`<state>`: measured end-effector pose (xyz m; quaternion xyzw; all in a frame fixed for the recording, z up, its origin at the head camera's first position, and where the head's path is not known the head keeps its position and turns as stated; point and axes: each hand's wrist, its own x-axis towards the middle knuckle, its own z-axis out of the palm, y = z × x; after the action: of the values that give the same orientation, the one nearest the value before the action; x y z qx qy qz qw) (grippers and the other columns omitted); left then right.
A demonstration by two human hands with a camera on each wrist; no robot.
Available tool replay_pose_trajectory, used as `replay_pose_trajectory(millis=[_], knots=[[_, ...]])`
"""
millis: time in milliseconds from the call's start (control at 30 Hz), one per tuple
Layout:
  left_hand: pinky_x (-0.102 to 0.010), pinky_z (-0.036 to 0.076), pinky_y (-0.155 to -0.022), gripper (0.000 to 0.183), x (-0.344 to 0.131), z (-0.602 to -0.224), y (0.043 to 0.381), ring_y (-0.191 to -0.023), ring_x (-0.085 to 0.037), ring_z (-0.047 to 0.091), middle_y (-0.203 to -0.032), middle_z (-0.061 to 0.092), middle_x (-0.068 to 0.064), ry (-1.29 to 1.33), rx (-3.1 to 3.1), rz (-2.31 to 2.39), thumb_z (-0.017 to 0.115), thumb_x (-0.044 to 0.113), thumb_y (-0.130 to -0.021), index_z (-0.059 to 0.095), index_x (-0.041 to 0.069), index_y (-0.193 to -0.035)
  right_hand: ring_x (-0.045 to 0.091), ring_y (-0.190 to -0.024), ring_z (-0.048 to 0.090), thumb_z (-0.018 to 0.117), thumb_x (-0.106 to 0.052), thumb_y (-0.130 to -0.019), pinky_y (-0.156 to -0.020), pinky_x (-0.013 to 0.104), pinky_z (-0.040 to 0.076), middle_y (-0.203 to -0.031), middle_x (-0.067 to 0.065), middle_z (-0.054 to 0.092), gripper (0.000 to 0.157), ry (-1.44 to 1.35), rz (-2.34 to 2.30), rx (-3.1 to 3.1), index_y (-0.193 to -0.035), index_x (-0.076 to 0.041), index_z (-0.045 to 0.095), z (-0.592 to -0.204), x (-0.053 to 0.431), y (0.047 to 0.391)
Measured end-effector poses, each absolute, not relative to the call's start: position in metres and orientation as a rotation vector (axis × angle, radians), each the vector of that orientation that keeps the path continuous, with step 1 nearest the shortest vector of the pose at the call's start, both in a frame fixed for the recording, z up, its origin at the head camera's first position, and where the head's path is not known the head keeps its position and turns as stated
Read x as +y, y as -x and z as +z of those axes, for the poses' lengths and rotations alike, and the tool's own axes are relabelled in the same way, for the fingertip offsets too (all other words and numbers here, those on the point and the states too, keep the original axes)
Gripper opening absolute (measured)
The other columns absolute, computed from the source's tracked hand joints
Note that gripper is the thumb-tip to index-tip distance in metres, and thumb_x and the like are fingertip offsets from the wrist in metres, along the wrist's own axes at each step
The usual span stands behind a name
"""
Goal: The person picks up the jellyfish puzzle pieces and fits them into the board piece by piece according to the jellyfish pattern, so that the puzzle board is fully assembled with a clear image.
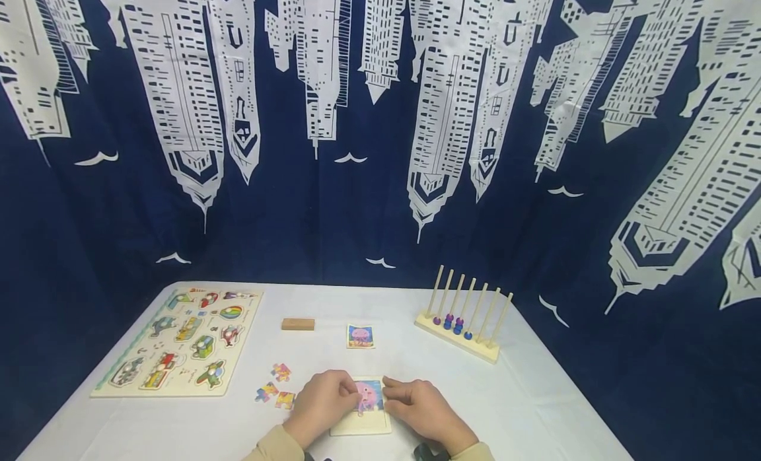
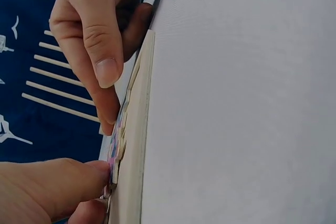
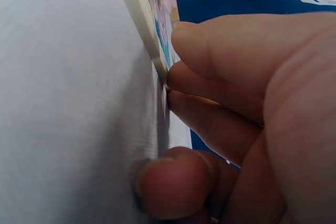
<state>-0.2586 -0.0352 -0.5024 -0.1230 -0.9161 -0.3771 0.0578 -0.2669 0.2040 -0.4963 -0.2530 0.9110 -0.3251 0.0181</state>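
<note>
A small wooden puzzle board (image 1: 360,424) lies in front of me, its upper part filled with a pink and blue picture (image 1: 371,393). At the picture's lower left, my left hand (image 1: 326,400) pinches a jigsaw piece (image 2: 113,170) between thumb and finger, close over the board. My right hand (image 1: 423,408) rests its fingertips (image 3: 176,74) along the board's right edge, the fingers loosely extended. Several loose jigsaw pieces (image 1: 285,400) lie left of my left hand.
Behind the board lies a picture card (image 1: 360,337) with a similar pink figure. A wooden block (image 1: 298,324) sits to its left. A large vehicle peg puzzle (image 1: 178,342) covers the table's left side. At back right stands a pegged bead rack (image 1: 458,335).
</note>
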Motion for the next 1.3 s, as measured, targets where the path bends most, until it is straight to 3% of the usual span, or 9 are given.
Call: replay_pose_trajectory(millis=[233, 400, 567, 867, 1100, 1300], knots=[[-0.027, 0.043, -0.052, 0.008, -0.035, -0.505, 0.260, -0.059, -0.005, 0.052, -0.070, 0.061, 0.013, 0.388, -2.764, -1.099, 0.077, 0.029, -0.090, 0.074, 0.021, -0.092, 0.030, -0.129, 0.063, 0.072, -0.035, -0.095, -0.107, 0.058, 0.045, -0.138, -0.001, 0.066, 0.034, 0.766, -1.011, 2.827, -0.121, -0.014, 0.076, -0.495, 0.204, 0.266], [-0.025, 0.037, -0.045, 0.019, -0.035, -0.505, 0.254, -0.053, -0.003, 0.042, -0.067, 0.050, 0.014, 0.509, -2.737, -0.896, 0.076, 0.033, -0.091, 0.081, 0.023, -0.107, 0.029, -0.129, 0.063, 0.072, -0.035, -0.095, -0.107, 0.057, 0.045, -0.138, -0.002, 0.066, 0.033, 0.775, -1.013, 2.830, -0.121, -0.015, 0.076, -0.497, 0.204, 0.266], [-0.025, 0.032, -0.042, 0.017, -0.034, -0.502, 0.248, -0.050, -0.003, 0.035, -0.061, 0.042, 0.013, 0.639, -2.719, -0.752, 0.076, 0.034, -0.089, 0.083, 0.029, -0.104, 0.030, -0.128, 0.063, 0.071, -0.035, -0.095, -0.107, 0.057, 0.046, -0.138, -0.002, 0.066, 0.033, 0.790, -1.004, 2.838, -0.122, -0.015, 0.076, -0.497, 0.204, 0.267], [-0.023, 0.035, -0.045, 0.023, -0.033, -0.505, 0.248, -0.051, -0.003, 0.039, -0.066, 0.055, 0.013, 0.671, -2.723, -0.677, 0.077, 0.038, -0.089, 0.082, 0.026, -0.108, 0.031, -0.129, 0.062, 0.070, -0.035, -0.096, -0.107, 0.058, 0.045, -0.139, -0.001, 0.066, 0.034, 0.786, -0.998, 2.839, -0.123, -0.014, 0.075, -0.496, 0.204, 0.267], [-0.023, 0.033, -0.045, 0.015, -0.030, -0.510, 0.249, -0.052, -0.002, 0.037, -0.060, 0.042, 0.014, 0.680, -2.696, -0.681, 0.077, 0.035, -0.089, 0.083, 0.024, -0.098, 0.030, -0.129, 0.063, 0.071, -0.034, -0.095, -0.107, 0.057, 0.045, -0.138, -0.001, 0.066, 0.033, 0.779, -1.008, 2.836, -0.121, -0.014, 0.076, -0.497, 0.204, 0.266], [-0.024, 0.032, -0.045, 0.031, -0.032, -0.509, 0.249, -0.051, -0.003, 0.036, -0.062, 0.042, 0.014, 0.661, -2.733, -0.735, 0.076, 0.038, -0.090, 0.079, 0.020, -0.115, 0.030, -0.129, 0.063, 0.070, -0.035, -0.096, -0.107, 0.058, 0.045, -0.138, -0.002, 0.066, 0.033, 0.777, -1.005, 2.838, -0.122, -0.015, 0.076, -0.497, 0.204, 0.266]])
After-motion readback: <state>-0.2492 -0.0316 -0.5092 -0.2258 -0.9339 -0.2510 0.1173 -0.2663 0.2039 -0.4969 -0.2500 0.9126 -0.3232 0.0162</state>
